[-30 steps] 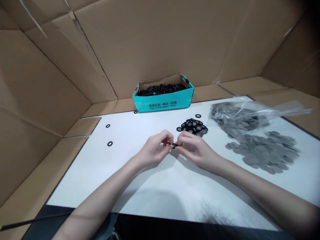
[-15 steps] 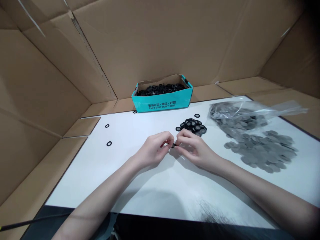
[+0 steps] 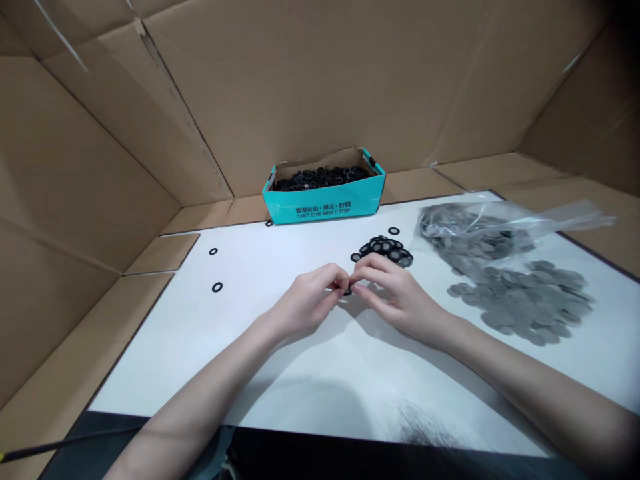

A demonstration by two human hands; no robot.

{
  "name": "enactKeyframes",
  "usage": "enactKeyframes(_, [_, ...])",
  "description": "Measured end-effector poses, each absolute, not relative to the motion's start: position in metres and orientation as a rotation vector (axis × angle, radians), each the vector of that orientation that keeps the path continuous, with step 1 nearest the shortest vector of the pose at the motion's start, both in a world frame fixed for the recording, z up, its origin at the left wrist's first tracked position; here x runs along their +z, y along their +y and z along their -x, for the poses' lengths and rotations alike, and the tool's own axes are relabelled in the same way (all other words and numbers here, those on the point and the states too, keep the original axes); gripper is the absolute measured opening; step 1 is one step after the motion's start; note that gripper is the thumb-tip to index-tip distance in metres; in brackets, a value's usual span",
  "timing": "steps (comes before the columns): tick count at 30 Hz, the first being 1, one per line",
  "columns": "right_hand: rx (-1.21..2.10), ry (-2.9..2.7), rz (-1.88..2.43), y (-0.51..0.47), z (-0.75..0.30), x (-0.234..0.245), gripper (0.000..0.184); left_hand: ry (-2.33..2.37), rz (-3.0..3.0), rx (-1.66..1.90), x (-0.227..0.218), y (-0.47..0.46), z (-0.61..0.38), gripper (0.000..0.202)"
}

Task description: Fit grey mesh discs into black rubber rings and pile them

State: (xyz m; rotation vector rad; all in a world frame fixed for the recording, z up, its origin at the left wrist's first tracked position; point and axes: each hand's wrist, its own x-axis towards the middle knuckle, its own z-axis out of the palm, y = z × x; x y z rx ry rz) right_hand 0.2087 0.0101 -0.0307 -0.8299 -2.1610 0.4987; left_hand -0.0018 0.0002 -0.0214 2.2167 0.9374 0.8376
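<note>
My left hand [image 3: 307,301] and my right hand [image 3: 395,293] meet at the middle of the white table top [image 3: 280,360], fingertips pinched together on one small black ring [image 3: 347,290]. Most of that ring is hidden by my fingers. Just beyond my right hand lies a small heap of black rings [image 3: 385,250]. To its right spreads a pile of grey round discs [image 3: 520,300], partly spilling out of a clear plastic bag [image 3: 480,230].
A teal cardboard box [image 3: 325,200] full of black rings stands at the back edge. Two loose black rings [image 3: 217,287] lie on the left of the table. Brown cardboard walls [image 3: 90,173] enclose the table on three sides.
Both hands have stayed together at the same spot; the fingers have shifted slightly around the ring. The view has drifted a little.
</note>
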Motion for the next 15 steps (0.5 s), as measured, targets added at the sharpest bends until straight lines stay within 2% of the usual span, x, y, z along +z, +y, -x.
enactKeyframes(9, [0.570,-2.121,0.746,0.0096,-0.2046,-0.0346,0.013,0.920,-2.175,0.963,-0.0212,-0.0029,-0.0050,0.011])
enactKeyframes(15, [0.623,-2.108,0.684,0.0090,-0.2046,-0.0348,0.016,0.892,-2.158,0.881,-0.0215,-0.0021,-0.0016,0.012])
